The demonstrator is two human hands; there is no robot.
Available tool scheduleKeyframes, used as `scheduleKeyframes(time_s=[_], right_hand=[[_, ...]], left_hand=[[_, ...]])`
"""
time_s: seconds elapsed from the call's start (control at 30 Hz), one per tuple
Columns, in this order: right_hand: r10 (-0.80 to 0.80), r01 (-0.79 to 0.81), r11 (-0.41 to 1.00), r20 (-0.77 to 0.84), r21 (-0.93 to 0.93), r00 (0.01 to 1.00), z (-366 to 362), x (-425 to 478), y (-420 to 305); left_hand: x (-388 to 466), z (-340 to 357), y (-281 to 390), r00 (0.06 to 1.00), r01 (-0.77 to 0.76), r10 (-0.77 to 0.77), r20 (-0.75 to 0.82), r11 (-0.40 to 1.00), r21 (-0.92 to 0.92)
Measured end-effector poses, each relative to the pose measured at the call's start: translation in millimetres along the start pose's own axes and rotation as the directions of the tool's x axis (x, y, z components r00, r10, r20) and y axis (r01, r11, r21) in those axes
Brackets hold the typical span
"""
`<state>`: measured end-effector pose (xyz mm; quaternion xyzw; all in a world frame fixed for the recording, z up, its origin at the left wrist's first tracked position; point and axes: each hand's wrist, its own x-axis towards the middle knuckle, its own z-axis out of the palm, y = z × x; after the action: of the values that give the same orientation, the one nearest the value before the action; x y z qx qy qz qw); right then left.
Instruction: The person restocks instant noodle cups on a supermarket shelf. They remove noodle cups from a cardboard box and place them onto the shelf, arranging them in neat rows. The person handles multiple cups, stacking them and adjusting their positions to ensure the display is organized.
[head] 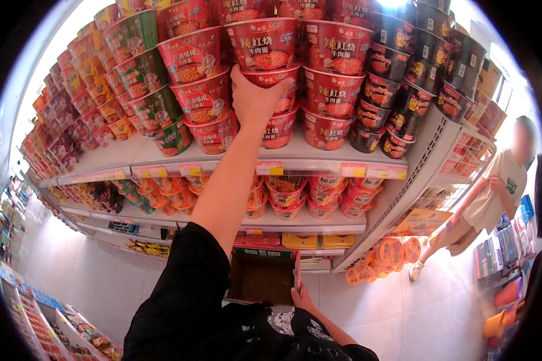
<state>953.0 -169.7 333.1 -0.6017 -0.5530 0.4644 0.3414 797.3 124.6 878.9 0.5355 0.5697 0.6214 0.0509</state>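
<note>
My left hand (257,99) reaches up to the shelf and is wrapped around a red instant noodle tub (285,97) in a stack. Thumb and fingers span its front, and the palm hides much of it. Another red noodle tub (265,45) rests directly above it, and a lower tub (278,131) stands beneath. Down at my body, my right hand (301,298) grips the right wall of an open cardboard box (264,275). The visible inside of the box is brown and bare; my left arm and shirt cover part of it.
Matching red stacks (329,94) stand to the right, beside black noodle tubs (393,90). Green tubs (151,113) stand left. Smaller noodle bowls (287,198) fill the lower shelf. A person (497,189) stands in the aisle at right, near hanging orange bowls (384,261).
</note>
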Motion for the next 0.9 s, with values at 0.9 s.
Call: scheduleKeyframes(time_s=[0.9], right_hand=[[-0.279,0.044,0.787,0.291,0.616,0.915,-43.0,32.4,-260.2]], left_hand=[[-319.2,-206.2,-187.7,0.635,0.643,-0.332,0.698,0.728,-0.238]])
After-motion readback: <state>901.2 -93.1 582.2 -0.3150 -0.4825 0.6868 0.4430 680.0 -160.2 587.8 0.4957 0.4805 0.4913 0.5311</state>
